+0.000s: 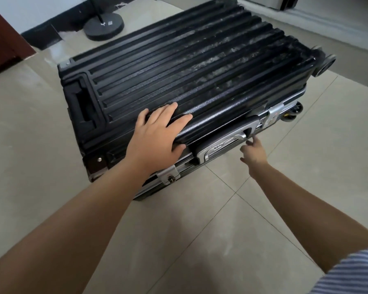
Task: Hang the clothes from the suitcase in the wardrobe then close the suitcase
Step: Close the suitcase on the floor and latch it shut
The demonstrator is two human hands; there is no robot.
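A black ribbed hard-shell suitcase lies flat on the tiled floor with its lid down. My left hand presses flat on the lid's near edge, fingers spread over the top and thumb against the side. My right hand hovers just below the side carry handle, forefinger pointing toward it, not gripping anything. A silver latch sits to the right of the handle and another silver latch to the left under my wrist. No clothes are visible.
A black round stand base with a pole stands on the floor behind the suitcase. A dark red door or panel is at the far left. The suitcase wheels point right. Beige floor tiles surround the case.
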